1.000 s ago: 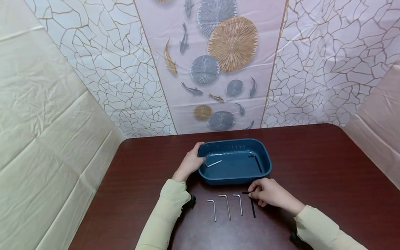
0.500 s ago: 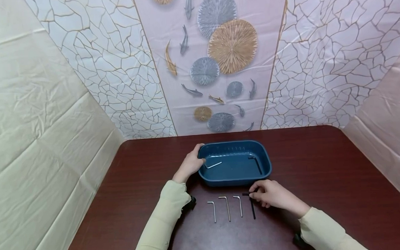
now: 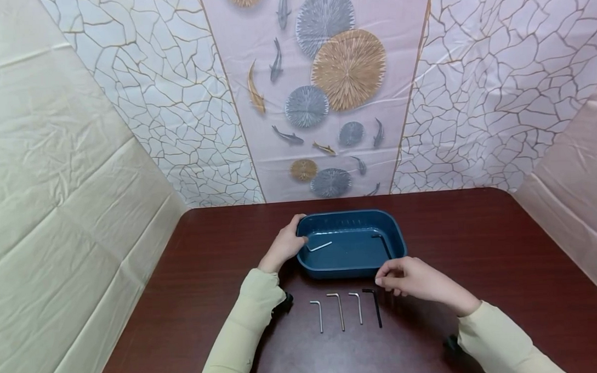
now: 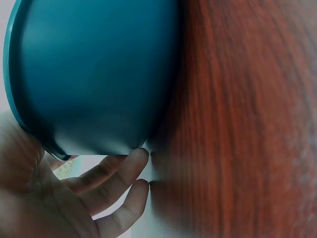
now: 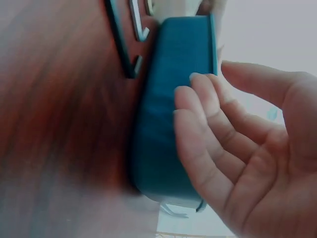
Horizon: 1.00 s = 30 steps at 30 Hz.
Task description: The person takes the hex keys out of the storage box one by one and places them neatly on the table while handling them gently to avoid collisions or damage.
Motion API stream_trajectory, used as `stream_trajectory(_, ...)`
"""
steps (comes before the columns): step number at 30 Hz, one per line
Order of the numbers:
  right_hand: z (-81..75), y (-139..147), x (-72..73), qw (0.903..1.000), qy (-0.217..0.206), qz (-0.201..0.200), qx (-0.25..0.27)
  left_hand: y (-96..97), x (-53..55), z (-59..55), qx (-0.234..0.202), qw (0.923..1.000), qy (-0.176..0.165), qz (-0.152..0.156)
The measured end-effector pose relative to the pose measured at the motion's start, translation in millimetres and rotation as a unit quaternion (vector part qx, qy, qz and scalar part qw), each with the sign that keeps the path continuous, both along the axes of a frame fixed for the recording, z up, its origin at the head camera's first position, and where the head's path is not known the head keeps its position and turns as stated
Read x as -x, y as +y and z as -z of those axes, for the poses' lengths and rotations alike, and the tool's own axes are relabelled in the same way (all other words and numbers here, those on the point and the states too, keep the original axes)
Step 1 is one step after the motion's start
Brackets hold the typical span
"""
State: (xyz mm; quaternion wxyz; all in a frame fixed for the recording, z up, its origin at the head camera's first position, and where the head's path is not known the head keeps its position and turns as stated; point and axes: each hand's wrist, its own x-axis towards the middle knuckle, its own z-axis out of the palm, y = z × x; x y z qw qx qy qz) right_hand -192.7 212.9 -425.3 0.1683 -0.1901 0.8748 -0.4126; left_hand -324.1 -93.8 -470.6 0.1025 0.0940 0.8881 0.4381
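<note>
My left hand [image 3: 284, 243] grips the left end of a dark blue tray [image 3: 350, 257], thumb at the rim. In the left wrist view its fingers [image 4: 119, 181] lie against the tray's outer wall. A silver hex key [image 3: 321, 246] and a black hex key [image 3: 385, 247] lie inside the tray. My right hand [image 3: 414, 280] hovers by the tray's front right corner, holding nothing, its fingers loosely bent. Just left of it, a black hex key [image 3: 377, 309] lies on the table beside three silver hex keys [image 3: 341, 314] in a row.
The dark red wooden table [image 3: 217, 249] carries everything. Patterned cloth [image 3: 326, 125] hangs behind its far edge, and pale cloth walls [image 3: 82, 216] stand at both sides. Dark bands [image 3: 285, 303] show under both sleeves.
My right hand has let go of the black hex key on the table and moved up and right, off it. My left hand stays on the tray.
</note>
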Motion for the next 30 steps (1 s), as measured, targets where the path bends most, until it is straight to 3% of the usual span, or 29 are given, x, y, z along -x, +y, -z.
stream_trajectory(14, -4.9, 0, 25.2, 0.9957, 0.050, 0.076, 0.016, 1.1, -0.1, -0.7, 0.000, 1.0000, 0.000, 0.004)
stream_trajectory(23, 5.1, -5, 42.3, 0.9922, 0.055, 0.111, 0.005, 2.9, 0.3, 1.4, -0.001, 1.0000, 0.000, 0.003)
stream_trajectory(30, 8.9, -8, 57.0, 0.9905, 0.078, 0.111, -0.020, 0.5, -0.7, 0.5, -0.004, 1.0000, -0.002, -0.002)
